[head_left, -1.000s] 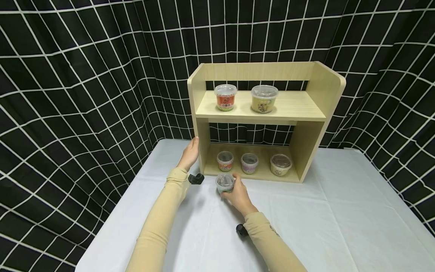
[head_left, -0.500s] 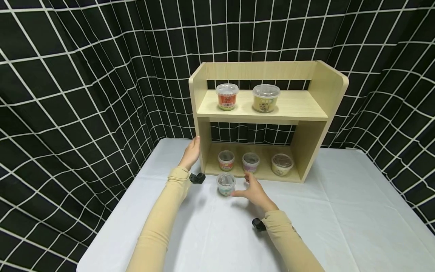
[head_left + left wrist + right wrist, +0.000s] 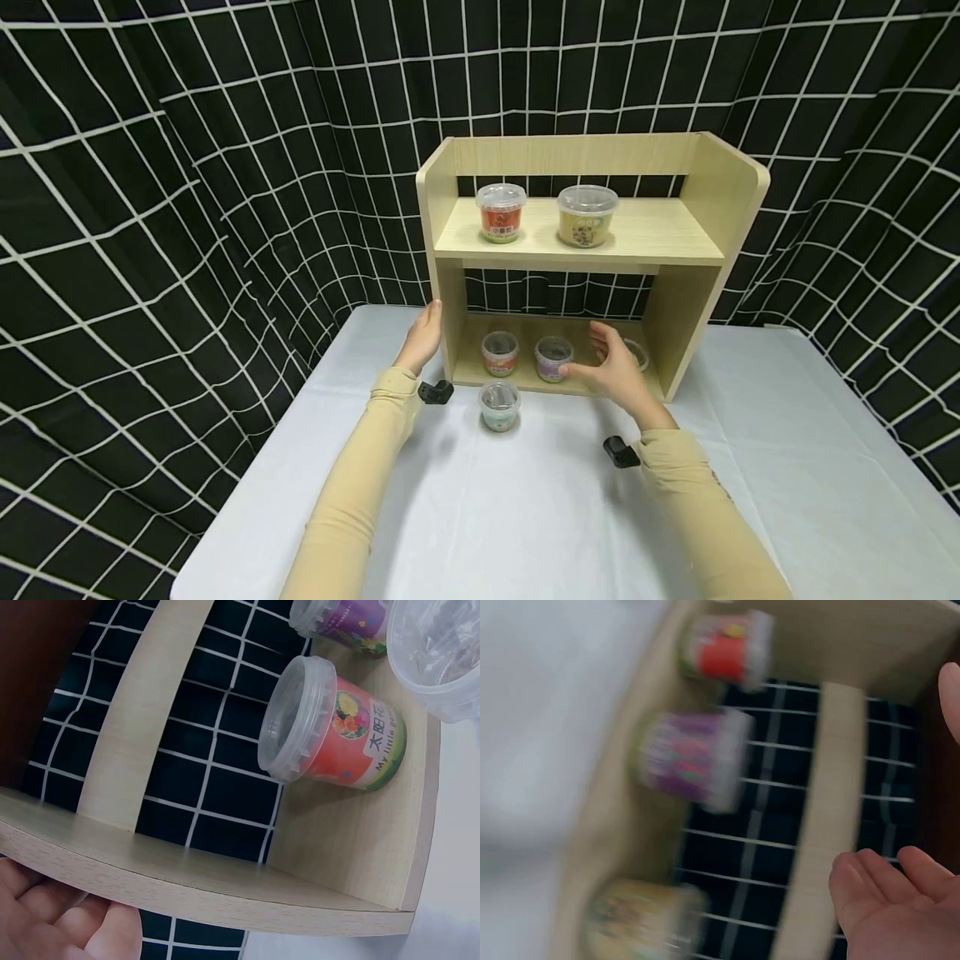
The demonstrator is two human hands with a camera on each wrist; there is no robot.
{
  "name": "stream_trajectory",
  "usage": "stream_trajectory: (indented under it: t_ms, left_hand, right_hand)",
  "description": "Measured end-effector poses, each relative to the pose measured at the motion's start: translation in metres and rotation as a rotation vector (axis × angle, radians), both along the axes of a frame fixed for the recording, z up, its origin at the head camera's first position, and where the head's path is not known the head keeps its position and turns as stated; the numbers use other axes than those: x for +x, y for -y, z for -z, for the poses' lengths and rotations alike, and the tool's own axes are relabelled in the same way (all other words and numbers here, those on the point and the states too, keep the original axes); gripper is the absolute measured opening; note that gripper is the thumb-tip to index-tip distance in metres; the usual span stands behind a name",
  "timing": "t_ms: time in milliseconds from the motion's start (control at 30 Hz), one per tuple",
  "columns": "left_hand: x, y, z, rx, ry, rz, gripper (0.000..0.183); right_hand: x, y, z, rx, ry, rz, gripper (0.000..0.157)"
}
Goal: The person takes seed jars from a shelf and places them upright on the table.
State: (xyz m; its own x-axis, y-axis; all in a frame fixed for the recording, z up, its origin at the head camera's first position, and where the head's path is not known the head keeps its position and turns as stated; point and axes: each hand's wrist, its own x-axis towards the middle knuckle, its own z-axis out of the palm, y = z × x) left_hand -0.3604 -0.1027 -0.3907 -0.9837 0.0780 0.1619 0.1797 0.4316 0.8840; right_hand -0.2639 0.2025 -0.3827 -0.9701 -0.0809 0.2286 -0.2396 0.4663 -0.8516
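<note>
My left hand [image 3: 422, 337] rests against the left side panel of the wooden shelf [image 3: 438, 250], fingers extended. The right hand [image 3: 618, 375] is in front of the lower compartment with thumb and fingers spread, holding nothing. It overlaps the lidded cream-coloured cup [image 3: 637, 354], mostly hidden behind it, and its thumb is close to the purple-labelled cup [image 3: 551, 369]. To the left of that, a red-labelled cup [image 3: 356, 735] stands on the same board. A clear-lidded cup with a pale blue-green label [image 3: 499, 408] stands on the table just before the shelf.
On the upper board stand a red cup [image 3: 501, 218] and a wider yellow cup [image 3: 585, 221], both lidded. A white cloth covers the table [image 3: 480, 533]. Black curtain with a white grid [image 3: 187, 167] surrounds the back and sides.
My right hand let go of the blue-green cup, leaving it standing on the table, then moved right and up towards the lower compartment. The left hand stayed at the side panel.
</note>
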Motion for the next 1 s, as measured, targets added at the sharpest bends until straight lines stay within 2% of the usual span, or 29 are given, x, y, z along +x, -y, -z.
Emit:
stream_trajectory:
  t_ms: [167, 333, 500, 633, 1000]
  left_hand:
    - [0.0, 0.001, -0.001, 0.001, -0.004, 0.013, 0.066]
    - [0.001, 0.001, -0.001, 0.008, -0.002, 0.018, 0.065]
    - [0.001, 0.0, -0.001, -0.001, -0.008, 0.012, 0.064]
    - [0.001, 0.0, -0.003, -0.01, -0.014, 0.007, 0.063]
    - [0.002, 0.001, -0.002, -0.003, 0.008, 0.011, 0.064]
  right_hand:
    - [-0.002, -0.009, -0.038, 0.033, -0.078, -0.005, 0.096]
    - [0.003, -0.009, -0.067, 0.053, -0.137, -0.009, 0.091]
    - [0.008, -0.003, -0.088, 0.02, -0.188, -0.012, 0.084]
    - [0.007, 0.001, -0.104, -0.027, -0.244, 0.003, 0.082]
    - [-0.009, 0.006, -0.139, -0.202, -0.334, 0.14, 0.086]
